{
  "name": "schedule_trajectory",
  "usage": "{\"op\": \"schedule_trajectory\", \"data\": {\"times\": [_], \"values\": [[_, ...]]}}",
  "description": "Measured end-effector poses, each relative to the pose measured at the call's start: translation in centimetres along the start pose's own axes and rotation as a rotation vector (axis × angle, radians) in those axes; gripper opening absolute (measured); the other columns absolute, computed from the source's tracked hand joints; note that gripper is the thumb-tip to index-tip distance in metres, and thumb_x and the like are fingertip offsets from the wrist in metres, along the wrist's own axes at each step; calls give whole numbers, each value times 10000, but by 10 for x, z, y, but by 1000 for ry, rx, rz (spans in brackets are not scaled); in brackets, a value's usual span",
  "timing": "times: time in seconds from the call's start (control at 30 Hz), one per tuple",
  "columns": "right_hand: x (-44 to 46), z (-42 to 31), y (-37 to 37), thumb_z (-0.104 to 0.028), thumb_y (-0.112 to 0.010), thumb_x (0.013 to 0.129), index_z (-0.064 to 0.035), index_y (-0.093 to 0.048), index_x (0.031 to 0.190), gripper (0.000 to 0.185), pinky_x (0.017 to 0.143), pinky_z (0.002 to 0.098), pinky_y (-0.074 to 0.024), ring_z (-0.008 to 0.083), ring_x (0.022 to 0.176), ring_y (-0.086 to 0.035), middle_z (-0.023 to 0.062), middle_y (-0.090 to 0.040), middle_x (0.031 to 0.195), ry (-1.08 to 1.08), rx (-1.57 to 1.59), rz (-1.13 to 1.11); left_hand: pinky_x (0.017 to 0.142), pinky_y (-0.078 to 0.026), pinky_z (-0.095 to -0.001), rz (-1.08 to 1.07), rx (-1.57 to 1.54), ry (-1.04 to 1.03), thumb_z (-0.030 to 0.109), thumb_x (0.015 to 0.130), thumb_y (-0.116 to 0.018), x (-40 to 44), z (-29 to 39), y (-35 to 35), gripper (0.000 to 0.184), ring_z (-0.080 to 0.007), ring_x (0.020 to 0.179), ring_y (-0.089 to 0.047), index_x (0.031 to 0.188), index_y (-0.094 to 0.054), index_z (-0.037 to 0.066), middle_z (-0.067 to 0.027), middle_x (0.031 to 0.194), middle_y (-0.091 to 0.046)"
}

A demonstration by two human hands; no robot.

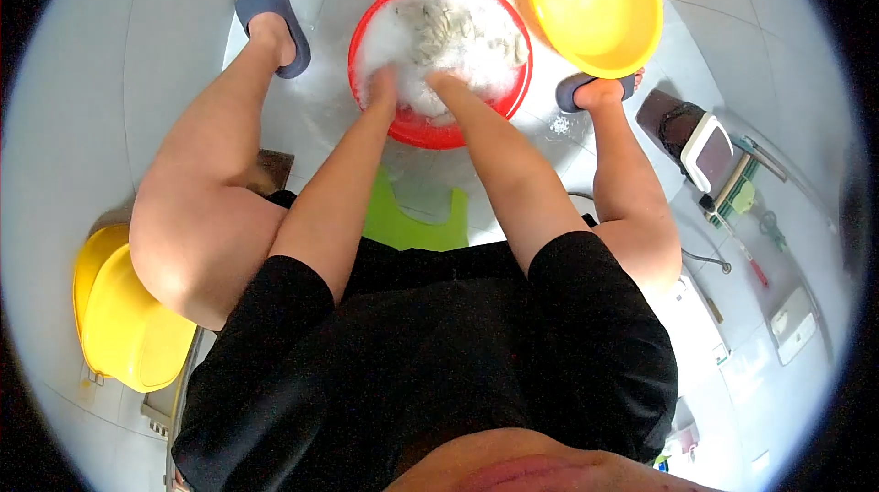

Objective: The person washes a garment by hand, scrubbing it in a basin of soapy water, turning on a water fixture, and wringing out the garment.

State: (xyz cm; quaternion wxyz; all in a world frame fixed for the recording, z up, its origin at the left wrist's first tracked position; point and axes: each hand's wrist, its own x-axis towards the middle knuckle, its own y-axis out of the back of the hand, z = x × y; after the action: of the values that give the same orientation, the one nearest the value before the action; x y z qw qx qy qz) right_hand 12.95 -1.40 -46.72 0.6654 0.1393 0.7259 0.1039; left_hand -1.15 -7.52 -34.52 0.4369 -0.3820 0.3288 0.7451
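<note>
A red basin (428, 137) stands on the floor between my feet, filled with white suds (385, 39). A pale, crumpled cloth (449, 25) lies half sunk in the foam toward the far right of the basin. My left hand (383, 87) dips into the suds near the basin's front left. Close beside it, my right hand (443, 82) reaches into the foam just below the cloth. Foam covers the fingers of both hands, so what they touch or hold is hidden.
To the right of the red basin is a yellow basin (600, 11), partly over my slippered right foot. A lidded bin (682, 137) stands by the right wall, where tools (746, 204) hang. Yellow tubs (137, 309) are at the left, and a green stool (412, 222) is beneath me.
</note>
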Motion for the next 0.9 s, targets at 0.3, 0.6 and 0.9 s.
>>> {"op": "schedule_trajectory", "data": {"times": [0.3, 0.6, 0.9], "values": [[-208, 2, 108, -226, -643, 861, -44, -694, 731, 230, 806, 491, -497, 407, 803, -638, 201, -662, 770, 782, 184, 944, 885, -509, -463, 26, 188, 44, 359, 942, -498, 61, -63, -33, 504, -271, 1042, -650, 1215, -661, -33, -179, 1168, -680], [-310, -8, 125, -247, -488, 993, 38, -615, 946, 315, 791, 458, -496, 407, 877, -674, 280, -653, 836, 493, 752, 905, 1012, -506, -432, -524, -658, 339, 466, 992, -398, -22, 14, -48, 581, -332, 1154, -647, 1288, -642, 30, -165, 1259, -680], [-289, 10, 116, -234, -516, 973, -35, -563, 896, 219, 603, 349, -452, 177, 626, -555, 12, -561, 727, 585, 877, 965, 935, -529, -376, -516, -605, 194, 445, 979, -463, 12, -2, -44, 512, -259, 1015, -689, 1229, -671, 50, -116, 1140, -720]]}}
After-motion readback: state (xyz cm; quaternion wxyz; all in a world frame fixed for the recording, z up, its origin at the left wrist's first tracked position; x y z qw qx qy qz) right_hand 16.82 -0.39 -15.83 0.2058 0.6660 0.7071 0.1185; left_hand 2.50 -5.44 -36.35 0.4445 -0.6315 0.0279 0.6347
